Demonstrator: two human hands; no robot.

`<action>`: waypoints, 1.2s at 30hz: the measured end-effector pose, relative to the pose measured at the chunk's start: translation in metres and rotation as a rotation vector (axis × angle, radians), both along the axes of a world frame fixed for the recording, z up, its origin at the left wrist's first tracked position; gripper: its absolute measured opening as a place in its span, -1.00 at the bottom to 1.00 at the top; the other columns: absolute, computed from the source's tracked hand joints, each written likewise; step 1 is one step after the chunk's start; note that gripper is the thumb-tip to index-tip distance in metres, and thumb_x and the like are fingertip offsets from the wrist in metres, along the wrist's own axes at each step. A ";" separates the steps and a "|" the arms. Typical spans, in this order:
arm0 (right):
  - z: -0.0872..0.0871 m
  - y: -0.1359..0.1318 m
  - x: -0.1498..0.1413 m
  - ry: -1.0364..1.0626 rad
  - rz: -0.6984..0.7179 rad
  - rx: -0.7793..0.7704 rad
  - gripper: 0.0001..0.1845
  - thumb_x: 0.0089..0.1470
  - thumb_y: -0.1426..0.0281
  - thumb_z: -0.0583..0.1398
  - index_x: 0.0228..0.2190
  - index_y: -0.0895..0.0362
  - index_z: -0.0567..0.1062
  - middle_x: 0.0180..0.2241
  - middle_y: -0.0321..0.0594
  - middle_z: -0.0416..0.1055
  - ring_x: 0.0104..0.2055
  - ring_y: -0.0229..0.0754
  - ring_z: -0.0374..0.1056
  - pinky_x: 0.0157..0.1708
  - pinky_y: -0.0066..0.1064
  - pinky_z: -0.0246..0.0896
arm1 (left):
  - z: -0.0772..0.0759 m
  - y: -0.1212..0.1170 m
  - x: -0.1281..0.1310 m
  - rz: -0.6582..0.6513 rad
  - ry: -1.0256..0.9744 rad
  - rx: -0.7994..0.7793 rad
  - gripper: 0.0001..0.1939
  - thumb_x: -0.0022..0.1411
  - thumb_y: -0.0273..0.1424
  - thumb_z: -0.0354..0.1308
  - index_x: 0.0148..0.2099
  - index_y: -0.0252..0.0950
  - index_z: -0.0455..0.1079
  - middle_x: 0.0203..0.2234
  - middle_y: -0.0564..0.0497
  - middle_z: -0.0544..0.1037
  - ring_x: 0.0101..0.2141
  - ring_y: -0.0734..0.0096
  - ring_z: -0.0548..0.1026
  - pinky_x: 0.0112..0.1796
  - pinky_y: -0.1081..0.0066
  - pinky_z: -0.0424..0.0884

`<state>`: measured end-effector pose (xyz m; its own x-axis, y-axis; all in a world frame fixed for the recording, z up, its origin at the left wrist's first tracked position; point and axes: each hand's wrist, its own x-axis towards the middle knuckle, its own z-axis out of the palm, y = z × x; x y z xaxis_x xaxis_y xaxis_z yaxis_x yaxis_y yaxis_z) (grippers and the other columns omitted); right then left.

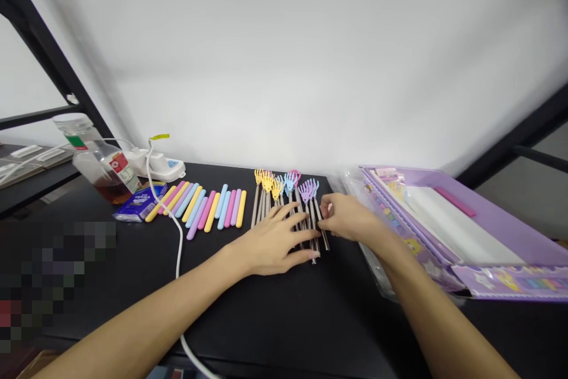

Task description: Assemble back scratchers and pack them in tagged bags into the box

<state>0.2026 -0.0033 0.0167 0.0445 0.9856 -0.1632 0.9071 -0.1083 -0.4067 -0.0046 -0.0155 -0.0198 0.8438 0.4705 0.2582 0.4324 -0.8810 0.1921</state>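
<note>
- Head view: our left hand (278, 243) lies palm down over the rods (313, 217), its fingers spread across their shafts and closed around nothing.
- Our right hand (348, 216) has its fingers curled just at the rightmost rod; we cannot tell whether it pinches that one or only touches it.
- The rods lie side by side on the black table (266, 323), in front of us and near the wall (284, 60). Their hand-shaped heads (306, 191), in yellow, blue, pink and purple, point toward the wall.
- Left of the rods we see a slanting row of sticks (197, 219) in yellow, pink, blue and purple.
- A white cable (181, 243) runs past the row's left part toward our edge of the table.
- Farther left are a blue packet (139, 203), a tilted bottle (100, 163) with dark liquid low inside, and a white power strip (174, 169).
- To our right sits an open purple box (483, 209), a pink strip (452, 200) inside, with clear plastic (375, 263) along its left side.
</note>
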 end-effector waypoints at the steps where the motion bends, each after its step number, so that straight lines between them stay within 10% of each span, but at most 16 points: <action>1: 0.001 0.000 0.000 0.017 -0.001 -0.013 -0.78 -0.19 0.57 0.25 -0.50 0.09 0.32 -0.67 -0.39 0.35 -0.64 -0.27 0.33 -0.60 -0.47 0.05 | 0.000 0.000 0.000 0.009 0.001 0.002 -0.52 0.46 -0.07 -0.06 0.24 -0.17 0.39 0.25 -0.12 0.34 0.36 -0.14 0.07 0.28 -0.14 0.17; 14: -0.002 0.003 -0.008 -0.041 0.047 0.108 -0.87 0.00 0.43 0.25 -0.53 0.15 0.58 -0.48 -0.15 0.56 -0.38 -0.12 0.46 -0.37 -0.37 0.19 | -0.002 0.010 0.001 0.091 -0.174 0.033 -0.63 0.46 -0.23 0.01 0.09 -0.37 0.47 0.06 -0.16 0.54 0.24 0.06 0.31 0.23 0.08 0.32; 29: -0.017 0.002 -0.029 0.131 0.043 0.315 -0.93 -0.08 0.46 0.25 -0.49 0.08 0.43 -0.51 -0.31 0.52 -0.45 -0.21 0.38 -0.40 -0.41 0.17 | 0.016 0.027 -0.024 0.570 -0.103 0.031 -0.82 0.32 -0.45 0.05 -0.09 -0.27 0.46 -0.24 -0.05 0.52 -0.27 0.22 0.53 -0.31 0.29 0.42; 36: -0.015 0.004 -0.019 -0.049 0.010 0.260 -0.92 -0.08 0.49 0.23 -0.49 0.08 0.42 -0.50 -0.28 0.51 -0.43 -0.17 0.39 -0.38 -0.38 0.13 | 0.003 0.017 -0.007 0.451 -0.029 0.185 -0.82 0.37 -0.47 -0.04 -0.21 -0.28 0.39 -0.26 -0.08 0.47 -0.23 0.18 0.51 -0.30 0.26 0.42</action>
<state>0.1837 0.0011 0.0016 0.0358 0.9946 0.0975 0.9270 0.0035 -0.3751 -0.0120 0.0013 -0.0168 0.5577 0.7317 0.3918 0.7757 -0.6275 0.0677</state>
